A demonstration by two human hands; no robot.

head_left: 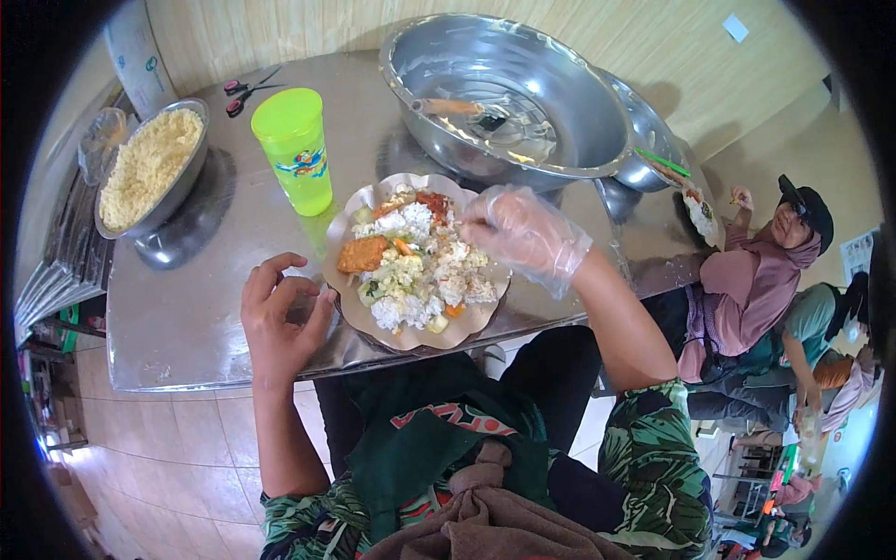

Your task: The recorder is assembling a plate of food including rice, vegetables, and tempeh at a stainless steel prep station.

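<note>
I'm seeing the gloved right hand (523, 235) pinching, it seems, rice on the plate (369, 322); the bare left hand (278, 317), grip released, is steadying its rim on the bench (177, 317).

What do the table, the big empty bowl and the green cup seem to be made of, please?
The table looks like bare polished steel: it mirrors the things standing on it. The big empty bowl seems to be shiny sheet metal too, with bright glints along its rim. The green cup is probably plastic: vivid, slightly see-through, with a printed picture.
</note>
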